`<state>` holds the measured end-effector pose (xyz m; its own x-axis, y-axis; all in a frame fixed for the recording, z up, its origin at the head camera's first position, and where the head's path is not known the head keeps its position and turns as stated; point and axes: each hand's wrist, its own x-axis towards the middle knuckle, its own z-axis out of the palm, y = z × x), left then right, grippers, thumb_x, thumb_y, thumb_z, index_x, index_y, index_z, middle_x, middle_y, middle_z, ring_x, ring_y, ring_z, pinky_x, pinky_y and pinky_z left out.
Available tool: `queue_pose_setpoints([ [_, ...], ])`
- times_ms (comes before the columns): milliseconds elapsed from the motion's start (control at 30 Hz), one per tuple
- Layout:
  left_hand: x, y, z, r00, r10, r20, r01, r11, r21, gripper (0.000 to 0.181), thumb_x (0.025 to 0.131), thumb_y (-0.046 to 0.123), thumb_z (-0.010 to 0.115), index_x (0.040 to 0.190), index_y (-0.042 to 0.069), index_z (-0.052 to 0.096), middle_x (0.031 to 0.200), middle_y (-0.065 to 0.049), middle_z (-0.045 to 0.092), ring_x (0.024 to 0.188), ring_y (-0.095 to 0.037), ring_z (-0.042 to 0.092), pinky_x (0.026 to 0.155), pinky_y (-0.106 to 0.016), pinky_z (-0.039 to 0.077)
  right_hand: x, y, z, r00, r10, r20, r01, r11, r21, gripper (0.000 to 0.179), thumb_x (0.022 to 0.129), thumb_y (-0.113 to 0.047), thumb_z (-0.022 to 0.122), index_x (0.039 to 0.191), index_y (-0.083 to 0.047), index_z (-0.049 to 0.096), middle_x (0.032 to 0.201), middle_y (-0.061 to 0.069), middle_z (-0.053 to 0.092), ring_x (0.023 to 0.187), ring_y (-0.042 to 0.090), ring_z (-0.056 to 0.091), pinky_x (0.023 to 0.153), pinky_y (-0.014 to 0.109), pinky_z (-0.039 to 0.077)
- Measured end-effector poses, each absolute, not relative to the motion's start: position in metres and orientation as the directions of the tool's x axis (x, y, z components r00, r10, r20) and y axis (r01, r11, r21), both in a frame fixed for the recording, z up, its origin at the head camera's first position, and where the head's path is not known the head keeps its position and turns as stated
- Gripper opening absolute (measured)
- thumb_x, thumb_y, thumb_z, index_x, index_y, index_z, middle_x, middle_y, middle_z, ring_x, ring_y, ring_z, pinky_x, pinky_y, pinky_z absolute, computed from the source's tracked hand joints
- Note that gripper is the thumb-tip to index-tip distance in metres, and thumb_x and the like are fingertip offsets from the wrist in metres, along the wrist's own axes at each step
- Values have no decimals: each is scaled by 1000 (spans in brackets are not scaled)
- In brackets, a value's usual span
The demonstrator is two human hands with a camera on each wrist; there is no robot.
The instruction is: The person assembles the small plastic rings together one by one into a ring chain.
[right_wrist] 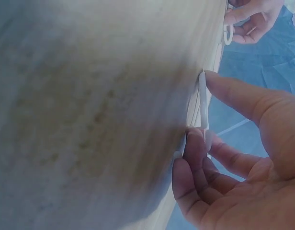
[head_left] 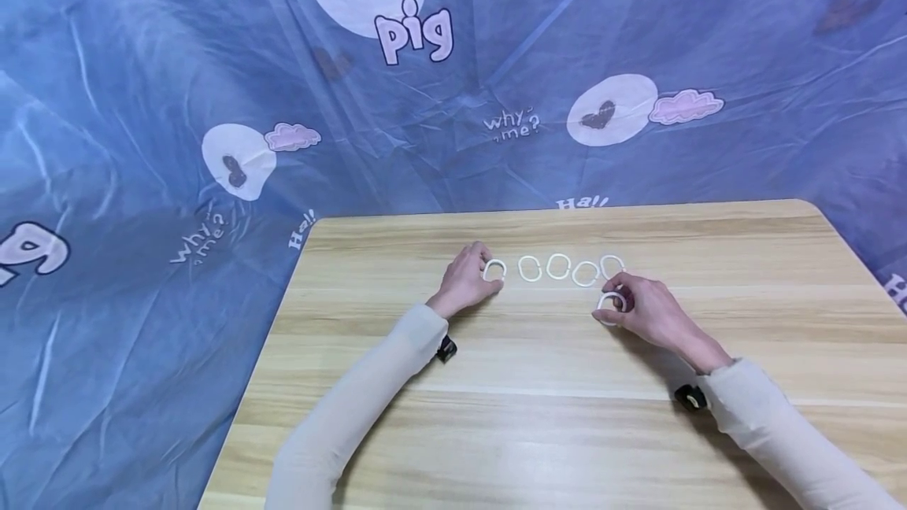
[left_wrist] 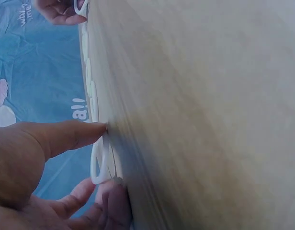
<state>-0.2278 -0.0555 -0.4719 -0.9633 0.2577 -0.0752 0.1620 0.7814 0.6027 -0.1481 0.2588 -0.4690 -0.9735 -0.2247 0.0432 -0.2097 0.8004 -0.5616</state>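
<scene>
My left hand (head_left: 466, 280) holds a white ring (left_wrist: 94, 165) between thumb and fingers at the left end of a row. The ring looks like an oval shower-curtain ring, close to the tabletop. In the right wrist view, the thumb and fingers of my right hand (head_left: 655, 309) pinch a similar white ring (right_wrist: 203, 100). That ring is in front of the row's right end. Between the hands, several white rings lie side by side, among them one ring (head_left: 520, 268) nearest the left hand and another (head_left: 603, 264) just beyond the right fingertips.
A wood-grain table (head_left: 510, 431) spreads under both arms. Behind it and to its left hangs a blue printed cloth (head_left: 453, 171). Small black devices are strapped under the left wrist (head_left: 446, 349) and the right wrist (head_left: 690, 397).
</scene>
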Motion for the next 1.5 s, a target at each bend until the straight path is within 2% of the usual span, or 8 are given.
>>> queue_pose_setpoints([
  [133, -229, -55, -475, -961, 267, -77, 164, 769, 618, 51, 87, 22, 84, 128, 9, 57, 108, -9, 73, 98, -24, 67, 92, -38, 55, -147, 259, -468, -975, -221, 22, -193, 792, -579, 37, 87, -27, 86, 110, -3, 68, 78, 1, 61, 68, 10, 50, 59, 22, 40],
  [333, -231, -59, -478, -957, 276, -93, 150, 739, 657, 54, 88, 24, 82, 134, 8, 57, 104, -10, 74, 94, -24, 67, 93, -40, 56, -147, 264, -465, -971, -238, 4, -192, 776, -601, 30, 94, -25, 78, 111, -2, 69, 86, 6, 71, 75, 13, 60, 64, 21, 49],
  [533, -233, -64, -479, -956, 286, -60, 167, 706, 688, 34, 102, 17, 63, 134, 3, 61, 102, -12, 73, 90, -26, 67, 85, -39, 56, -148, 266, -464, -964, -265, -13, -198, 754, -626, 17, 97, -9, 68, 112, 0, 70, 87, 7, 74, 76, 10, 64, 67, 21, 53],
  [667, -235, -67, -481, -959, 279, -45, 170, 697, 696, 28, 104, 9, 56, 131, 3, 64, 99, -11, 73, 85, -22, 65, 80, -33, 54, -149, 265, -465, -964, -266, -15, -196, 747, -636, 19, 96, -2, 64, 113, 0, 71, 84, 4, 73, 72, 5, 60, 65, 21, 51],
  [900, -237, -71, -485, -964, 267, -9, 173, 650, 740, 23, 101, 4, 59, 122, 4, 68, 95, -11, 75, 81, -20, 69, 84, -34, 58, -148, 263, -462, -961, -277, 1, -211, 730, -651, 17, 96, 0, 66, 112, -1, 72, 88, 5, 75, 75, 7, 64, 67, 20, 53],
  [1067, -237, -75, -485, -964, 264, 3, 178, 639, 748, 22, 99, 3, 61, 119, 5, 70, 94, -10, 75, 80, -20, 73, 82, -32, 59, -148, 264, -458, -956, -293, 18, -230, 711, -664, 16, 95, 2, 66, 109, 0, 72, 88, 6, 76, 75, 7, 66, 67, 19, 55],
  [1333, -231, -77, -479, -962, 274, -9, 159, 585, 795, 22, 96, 3, 68, 118, 6, 72, 98, -12, 77, 71, -14, 70, 71, -22, 59, -148, 262, -457, -955, -290, 64, -259, 706, -659, 19, 93, 2, 70, 111, 0, 72, 91, 8, 77, 78, 9, 69, 70, 18, 58],
  [1500, -226, -76, -474, -964, 266, 16, 156, 513, 844, 23, 95, 2, 71, 118, 6, 72, 97, -14, 77, 67, -19, 72, 59, -22, 62, -148, 259, -456, -953, -288, 90, -272, 691, -669, 20, 93, 1, 72, 112, -1, 72, 92, 10, 77, 78, 10, 70, 71, 18, 59],
])
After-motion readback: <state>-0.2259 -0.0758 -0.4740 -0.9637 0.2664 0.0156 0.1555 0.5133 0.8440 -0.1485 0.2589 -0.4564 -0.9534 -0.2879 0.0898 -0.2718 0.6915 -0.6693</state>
